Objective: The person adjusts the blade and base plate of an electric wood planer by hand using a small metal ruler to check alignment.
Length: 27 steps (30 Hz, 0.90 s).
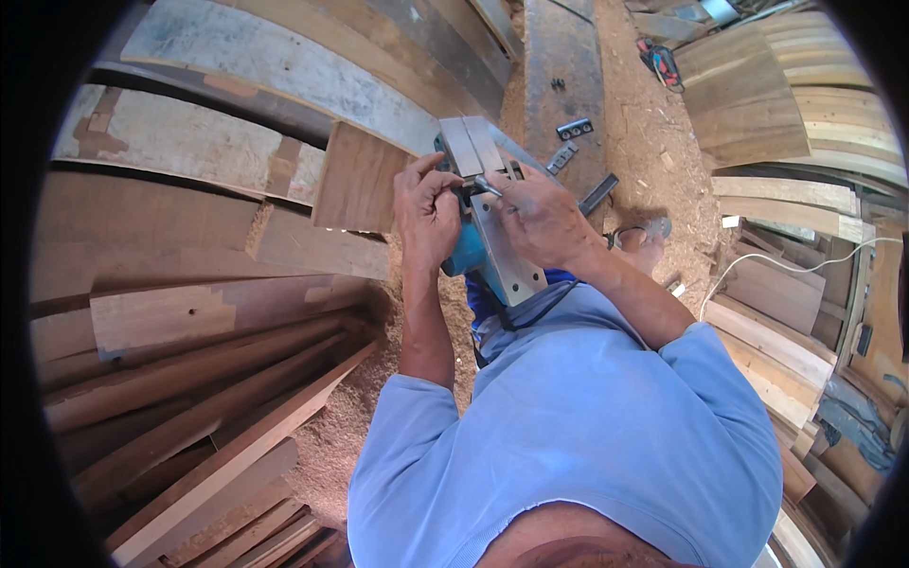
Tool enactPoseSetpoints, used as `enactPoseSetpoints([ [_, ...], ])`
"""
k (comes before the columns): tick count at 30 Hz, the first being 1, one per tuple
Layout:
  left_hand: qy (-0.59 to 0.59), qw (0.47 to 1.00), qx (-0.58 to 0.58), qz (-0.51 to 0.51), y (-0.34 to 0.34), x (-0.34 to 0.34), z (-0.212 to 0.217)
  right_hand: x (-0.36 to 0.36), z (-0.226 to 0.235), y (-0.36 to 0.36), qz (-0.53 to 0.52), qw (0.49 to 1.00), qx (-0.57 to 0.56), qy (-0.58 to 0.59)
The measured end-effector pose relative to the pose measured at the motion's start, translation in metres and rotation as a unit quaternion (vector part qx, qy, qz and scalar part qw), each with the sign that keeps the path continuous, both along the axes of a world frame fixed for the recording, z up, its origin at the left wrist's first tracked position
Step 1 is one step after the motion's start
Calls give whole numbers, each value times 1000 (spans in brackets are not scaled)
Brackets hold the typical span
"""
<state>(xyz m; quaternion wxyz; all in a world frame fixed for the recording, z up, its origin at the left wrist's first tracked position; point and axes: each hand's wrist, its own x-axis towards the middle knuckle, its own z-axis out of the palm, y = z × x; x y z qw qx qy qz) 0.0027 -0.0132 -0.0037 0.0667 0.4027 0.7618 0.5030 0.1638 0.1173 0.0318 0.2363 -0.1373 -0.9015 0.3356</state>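
Observation:
An electric planer [464,248] with a blue body lies upside down at my lap, its flat metal sole [502,244] facing up. My left hand [426,210] is closed, with its curled fingers and thumb against the planer's left side near the gap between the sole plates. In my right hand [547,220], a small silver metal tool [487,186] is pinched, its end over that same gap. The palm of this hand hides the rest of the tool and its exact kind.
On the dusty plank [563,47] ahead lie a dark bar with holes [575,129], a grey metal piece [561,157] and a long dark bar [598,194]. Boards [180,222] crowd the left. A red-and-black tool [661,64] and a pale cable [767,257] lie right, among sawdust.

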Motion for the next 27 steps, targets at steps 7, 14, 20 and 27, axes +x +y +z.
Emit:
enactPoseSetpoints([
  [7,-9,1000,3,0,1,1,2,-1,-1,1,13,999,31,-4],
  [14,2,997,-76,-6,5,1,7,4,0,6,8,1000,-10,15],
  [20,-162,980,-115,-9,10,-6,-4,5,11,17,38,994,92,-38],
  [27,-142,980,-140,2,14,-6,-2,-6,9,25,68,980,186,-14],
])
